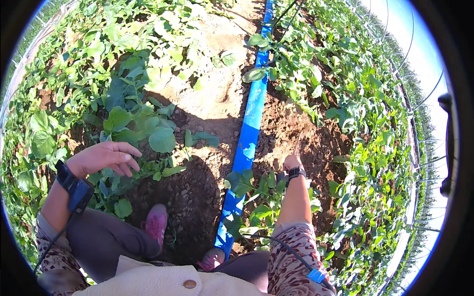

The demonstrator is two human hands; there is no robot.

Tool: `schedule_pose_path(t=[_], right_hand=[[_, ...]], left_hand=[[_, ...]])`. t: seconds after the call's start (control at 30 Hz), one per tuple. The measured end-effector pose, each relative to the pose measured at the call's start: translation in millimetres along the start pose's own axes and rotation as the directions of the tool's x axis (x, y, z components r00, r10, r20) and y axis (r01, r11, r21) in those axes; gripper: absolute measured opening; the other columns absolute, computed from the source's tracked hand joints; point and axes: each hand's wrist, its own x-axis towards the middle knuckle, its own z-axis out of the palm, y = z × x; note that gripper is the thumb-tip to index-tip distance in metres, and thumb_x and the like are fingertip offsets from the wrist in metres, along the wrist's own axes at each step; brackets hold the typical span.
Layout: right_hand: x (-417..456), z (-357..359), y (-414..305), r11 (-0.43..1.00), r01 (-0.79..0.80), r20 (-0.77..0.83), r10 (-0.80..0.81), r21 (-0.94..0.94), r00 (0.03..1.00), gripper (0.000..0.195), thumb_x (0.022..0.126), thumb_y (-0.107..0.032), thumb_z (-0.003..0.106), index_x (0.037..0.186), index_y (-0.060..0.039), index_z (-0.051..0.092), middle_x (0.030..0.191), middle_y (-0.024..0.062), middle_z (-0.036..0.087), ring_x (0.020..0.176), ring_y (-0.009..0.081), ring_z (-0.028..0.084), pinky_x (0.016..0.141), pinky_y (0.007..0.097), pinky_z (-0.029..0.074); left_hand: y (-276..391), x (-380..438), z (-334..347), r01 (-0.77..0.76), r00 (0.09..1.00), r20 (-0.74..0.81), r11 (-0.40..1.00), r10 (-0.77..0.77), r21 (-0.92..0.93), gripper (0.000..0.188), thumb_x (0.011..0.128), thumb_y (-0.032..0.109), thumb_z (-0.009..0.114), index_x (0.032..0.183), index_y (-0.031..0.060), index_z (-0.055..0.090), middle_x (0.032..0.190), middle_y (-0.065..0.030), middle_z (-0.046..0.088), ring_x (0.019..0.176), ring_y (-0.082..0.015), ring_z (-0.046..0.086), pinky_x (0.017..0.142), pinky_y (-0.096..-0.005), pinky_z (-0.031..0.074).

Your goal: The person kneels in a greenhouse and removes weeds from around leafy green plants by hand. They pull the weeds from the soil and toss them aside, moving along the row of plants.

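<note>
My left hand hovers over broad-leaved green plants on the left, its fingers loosely apart and holding nothing. On the right, my right hand reaches down close to the bare brown soil, just past the blue flat hose. Its fingers are mostly hidden behind the back of the hand. A thin pale streak, perhaps a stem or a tool, shows beyond them, and I cannot tell whether the hand grips it. Leafy plants grow beside my right forearm.
The blue hose runs lengthwise through the bed, some leaves lying across it. Dense leafy rows stretch along the right, with thin hoops beyond. My pink shoes rest on shaded soil. Cables run along both my arms.
</note>
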Motion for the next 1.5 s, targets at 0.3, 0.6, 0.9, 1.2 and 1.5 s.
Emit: schedule_pose_path(t=[0.3, 0.6, 0.9, 1.2, 1.5], right_hand=[[-101, 31, -79, 0.962, -0.129, 0.08, 0.112, 0.242, 0.99, 0.021, 0.08, -0.021, 0.054, 0.085, -0.007, 0.069, 0.091, 0.0144, 0.067, 0.081, 0.0266, 0.066, 0.067, 0.0361, 0.053], [-209, 12, -101, 0.898, -0.017, -0.214, 0.123, 0.439, 0.969, 0.035, 0.087, -0.025, 0.043, 0.084, 0.0031, 0.063, 0.087, 0.023, 0.064, 0.08, 0.0329, 0.065, 0.067, 0.0413, 0.052], [-128, -10, -228, 0.799, 0.242, -0.546, 0.126, 0.551, 0.828, 0.053, 0.089, -0.042, 0.044, 0.093, 0.0107, 0.048, 0.085, 0.0272, 0.061, 0.074, 0.0375, 0.063, 0.065, 0.0438, 0.052], [-83, 8, -282, 0.624, 0.066, -0.325, 0.312, 0.779, 0.893, 0.041, 0.089, -0.039, 0.047, 0.1, 0.0009, 0.049, 0.091, 0.0238, 0.063, 0.083, 0.0364, 0.063, 0.071, 0.0459, 0.05], [-191, 88, -276, 0.694, -0.05, -0.194, 0.268, 0.718, 0.944, 0.047, 0.089, -0.041, 0.047, 0.1, 0.0046, 0.046, 0.086, 0.028, 0.061, 0.081, 0.0417, 0.061, 0.071, 0.0475, 0.05]], left_hand=[[5, -41, 5, -0.21, 0.975, 0.088, 0.976, 0.205, 0.049, 0.039, 0.092, 0.026, 0.044, 0.123, 0.0027, 0.048, 0.106, -0.0129, 0.061, 0.087, -0.0189, 0.062, 0.078, -0.0297, 0.049], [-9, -70, -1, -0.301, 0.952, 0.05, 0.953, 0.303, -0.04, 0.036, 0.093, 0.026, 0.046, 0.122, 0.0039, 0.05, 0.104, -0.0129, 0.063, 0.086, -0.0189, 0.063, 0.077, -0.0297, 0.05], [-21, -65, -9, -0.218, 0.973, 0.063, 0.972, 0.223, -0.088, 0.037, 0.092, 0.026, 0.049, 0.122, 0.0044, 0.05, 0.105, -0.0097, 0.062, 0.086, -0.0165, 0.062, 0.078, -0.0279, 0.049], [-30, -63, -19, -0.102, 0.995, 0.007, 0.989, 0.104, -0.11, 0.032, 0.094, 0.021, 0.046, 0.12, 0.0031, 0.051, 0.105, -0.0101, 0.062, 0.087, -0.0163, 0.062, 0.08, -0.0279, 0.049], [-3, -76, -2, -0.23, 0.972, 0.031, 0.973, 0.231, -0.026, 0.033, 0.094, 0.023, 0.045, 0.121, 0.0045, 0.051, 0.105, -0.0105, 0.063, 0.087, -0.0161, 0.062, 0.081, -0.0283, 0.048]])
